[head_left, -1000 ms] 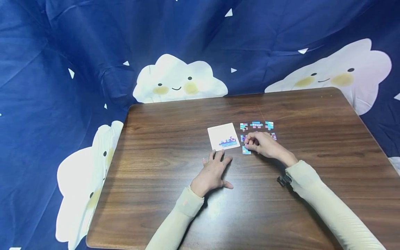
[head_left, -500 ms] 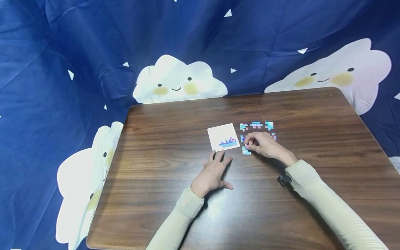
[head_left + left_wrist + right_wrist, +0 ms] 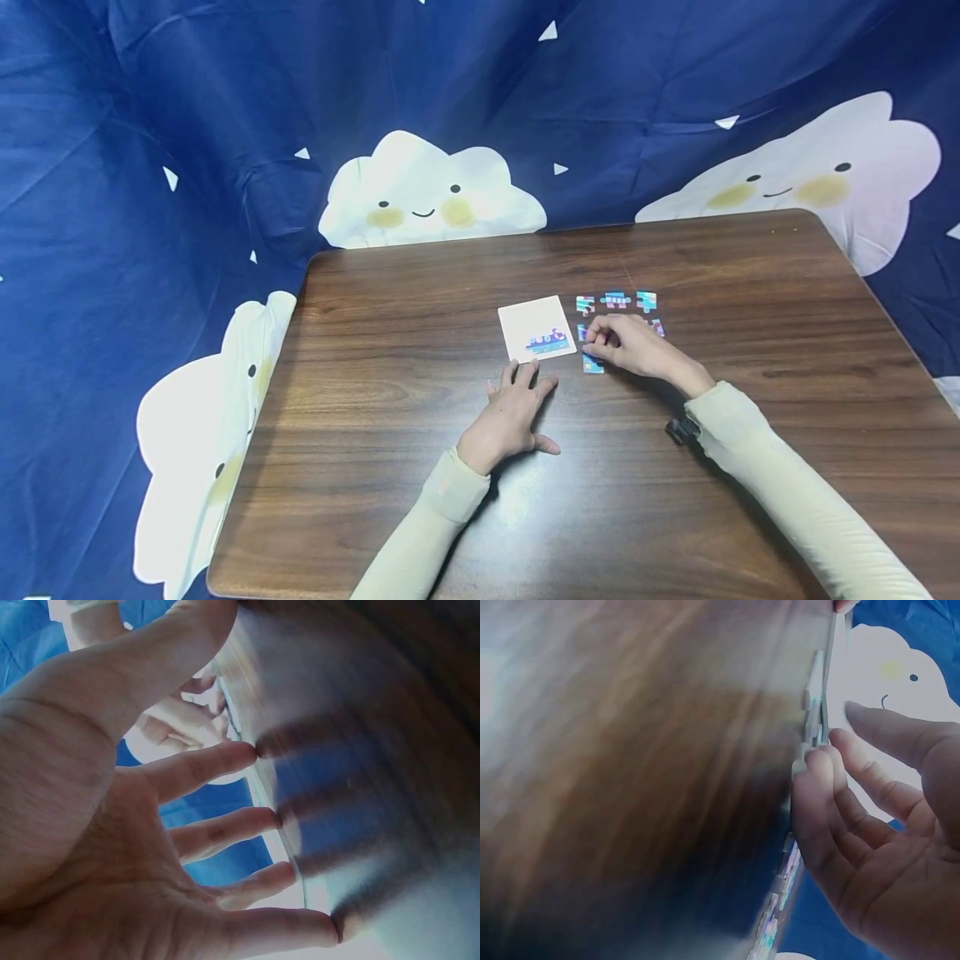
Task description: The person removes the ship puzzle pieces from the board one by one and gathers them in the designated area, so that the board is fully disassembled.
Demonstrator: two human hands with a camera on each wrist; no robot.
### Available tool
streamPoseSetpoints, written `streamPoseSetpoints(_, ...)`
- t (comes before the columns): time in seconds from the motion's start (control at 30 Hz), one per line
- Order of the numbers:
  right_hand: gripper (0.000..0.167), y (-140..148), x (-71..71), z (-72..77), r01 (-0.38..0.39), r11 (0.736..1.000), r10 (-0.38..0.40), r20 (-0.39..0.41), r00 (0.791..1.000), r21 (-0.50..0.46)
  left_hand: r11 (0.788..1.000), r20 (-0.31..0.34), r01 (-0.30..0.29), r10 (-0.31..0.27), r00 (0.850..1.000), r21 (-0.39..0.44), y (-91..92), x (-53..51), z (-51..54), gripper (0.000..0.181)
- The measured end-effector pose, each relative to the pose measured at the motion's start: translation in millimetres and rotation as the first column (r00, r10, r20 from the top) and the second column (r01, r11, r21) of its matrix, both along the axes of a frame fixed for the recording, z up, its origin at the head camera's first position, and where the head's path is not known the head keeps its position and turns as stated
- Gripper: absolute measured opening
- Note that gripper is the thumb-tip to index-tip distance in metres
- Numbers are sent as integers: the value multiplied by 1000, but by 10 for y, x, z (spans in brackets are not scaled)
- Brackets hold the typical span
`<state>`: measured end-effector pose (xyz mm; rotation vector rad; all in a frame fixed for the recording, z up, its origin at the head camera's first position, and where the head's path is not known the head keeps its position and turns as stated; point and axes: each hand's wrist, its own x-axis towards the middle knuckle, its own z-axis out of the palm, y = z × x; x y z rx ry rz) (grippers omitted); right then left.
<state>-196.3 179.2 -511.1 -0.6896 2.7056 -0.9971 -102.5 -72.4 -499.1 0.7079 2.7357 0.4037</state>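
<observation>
In the head view my left hand [image 3: 506, 421] lies on the table, fingers spread, fingertips by the lower edge of a square white puzzle board [image 3: 525, 321]. Joined blue and purple pieces [image 3: 547, 343] fill part of the board's lower right. My right hand [image 3: 633, 343] is bent over loose pieces beside the board. Its thumb and index finger are at the upper edge of the lower-left piece [image 3: 593, 364]. In the right wrist view the thumb and index finger [image 3: 866, 769] stand slightly apart; whether they grip that piece [image 3: 814, 694] cannot be told. The palm hides other pieces.
Along the back of the group lie three loose pieces, among them a wide blue one [image 3: 616, 299]. Another piece [image 3: 657, 327] shows right of the right hand. Brown wooden table [image 3: 375, 417] surrounds everything, with a blue cloud-printed curtain [image 3: 585, 108] behind.
The lower-left piece has shifted slightly toward me and to the right. My right hand's fingertips moved a little left; the left hand has stayed put.
</observation>
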Motion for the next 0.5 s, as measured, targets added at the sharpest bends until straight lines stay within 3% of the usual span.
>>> streamPoseSetpoints(0.5, 7, -186, -104, 151, -9, 1000, 9, -20, 1000, -29, 1000, -2, -5, 5, 1000, 3, 2, 10, 12, 105)
